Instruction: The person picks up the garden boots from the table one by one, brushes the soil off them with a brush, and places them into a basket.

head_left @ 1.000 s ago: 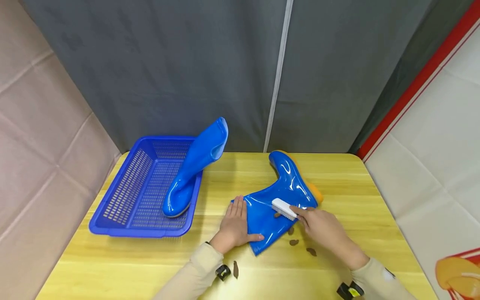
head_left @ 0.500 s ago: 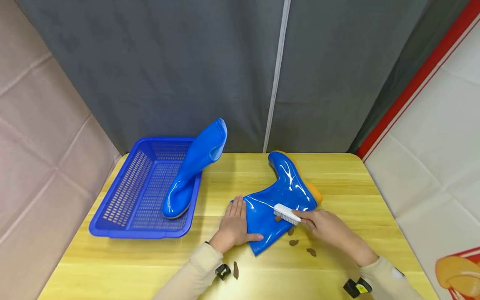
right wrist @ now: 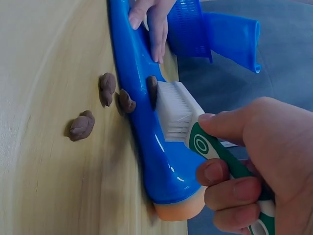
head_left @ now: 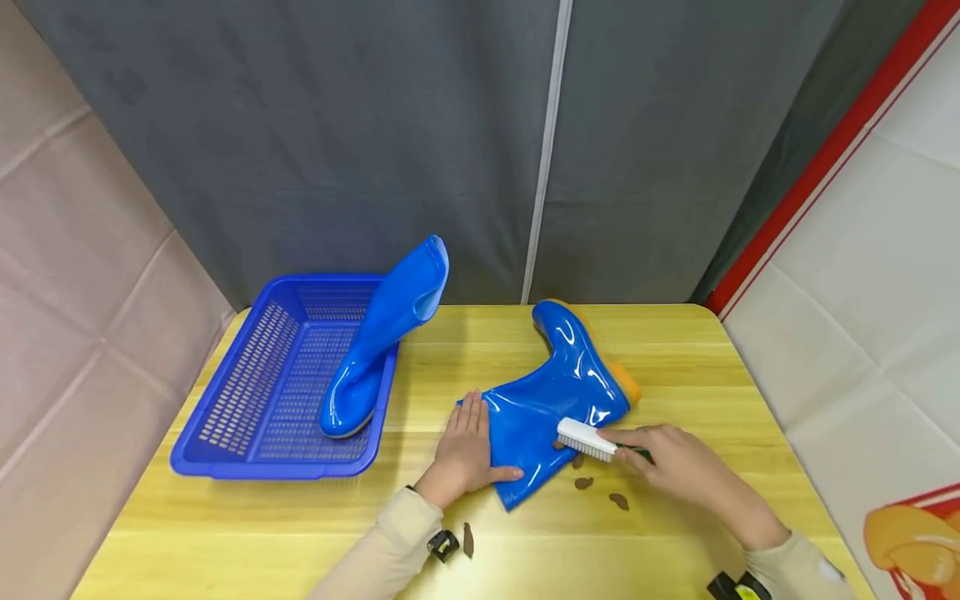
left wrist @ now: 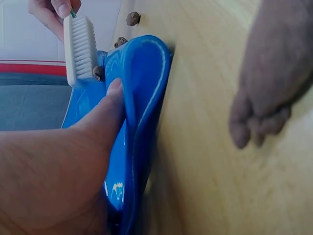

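A glossy blue rain boot (head_left: 573, 367) with an orange sole lies on its side on the wooden table, opening toward me. My left hand (head_left: 463, 460) presses flat across its shaft near the opening, fingers straight and thumb spread. My right hand (head_left: 678, 463) grips the green-and-white handle of a scrub brush (head_left: 587, 437). In the right wrist view, the white bristles (right wrist: 173, 112) meet a brown clump (right wrist: 152, 92) on the boot's shaft. Another brown clump (right wrist: 126, 101) sits at the boot's lower edge, partly against the table.
A blue perforated basket (head_left: 281, 469) stands at the left, with a second blue boot (head_left: 401, 296) leaning out over its right side. Loose brown clumps lie on the table near the right hand (head_left: 618, 501) and by the left wrist (head_left: 468, 540). A grey curtain (head_left: 375, 150) hangs behind.
The right hand has drawn the brush down and to the right, toward the boot's lower edge, with the brown clump close to its bristles. The left hand stays in place on the shaft.
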Demonstrator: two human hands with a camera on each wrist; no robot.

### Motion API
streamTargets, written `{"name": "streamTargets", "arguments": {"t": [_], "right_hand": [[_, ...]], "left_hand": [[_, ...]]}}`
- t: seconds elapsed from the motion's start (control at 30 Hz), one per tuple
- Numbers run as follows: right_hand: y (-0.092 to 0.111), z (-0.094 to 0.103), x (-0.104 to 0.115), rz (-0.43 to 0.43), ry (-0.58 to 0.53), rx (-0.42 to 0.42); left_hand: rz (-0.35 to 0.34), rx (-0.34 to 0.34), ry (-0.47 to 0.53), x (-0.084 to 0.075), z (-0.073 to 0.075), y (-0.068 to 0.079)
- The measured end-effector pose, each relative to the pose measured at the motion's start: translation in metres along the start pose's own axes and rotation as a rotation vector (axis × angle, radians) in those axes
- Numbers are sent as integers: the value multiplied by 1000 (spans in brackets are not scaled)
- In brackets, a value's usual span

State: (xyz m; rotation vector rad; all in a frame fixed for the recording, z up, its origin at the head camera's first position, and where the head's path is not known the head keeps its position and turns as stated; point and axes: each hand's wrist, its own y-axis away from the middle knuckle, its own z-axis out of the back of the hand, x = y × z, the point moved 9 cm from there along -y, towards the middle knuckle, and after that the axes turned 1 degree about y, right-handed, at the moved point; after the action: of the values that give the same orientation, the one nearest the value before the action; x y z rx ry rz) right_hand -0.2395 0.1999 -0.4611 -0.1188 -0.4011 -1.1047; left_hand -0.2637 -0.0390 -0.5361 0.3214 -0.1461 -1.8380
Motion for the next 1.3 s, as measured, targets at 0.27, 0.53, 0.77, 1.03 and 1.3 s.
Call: {"name": "streamTargets", "arguments": {"t": [0.27, 0.53, 0.77, 1.03, 1.3], "right_hand": [[1, 6, 0, -24, 70, -17], [0, 10, 7, -32, 94, 15], [7, 16, 5, -76, 111, 13], [10, 21, 0, -107, 167, 17], [15, 19, -3, -113, 174, 20]], "left_hand": [[-6, -13, -7, 1, 0, -1], [-11, -30, 16, 5, 0, 1], [-31, -29, 15, 2, -5, -2], [-21, -31, 3, 4, -3, -5], [-12, 4, 12, 2, -5, -4]]}}
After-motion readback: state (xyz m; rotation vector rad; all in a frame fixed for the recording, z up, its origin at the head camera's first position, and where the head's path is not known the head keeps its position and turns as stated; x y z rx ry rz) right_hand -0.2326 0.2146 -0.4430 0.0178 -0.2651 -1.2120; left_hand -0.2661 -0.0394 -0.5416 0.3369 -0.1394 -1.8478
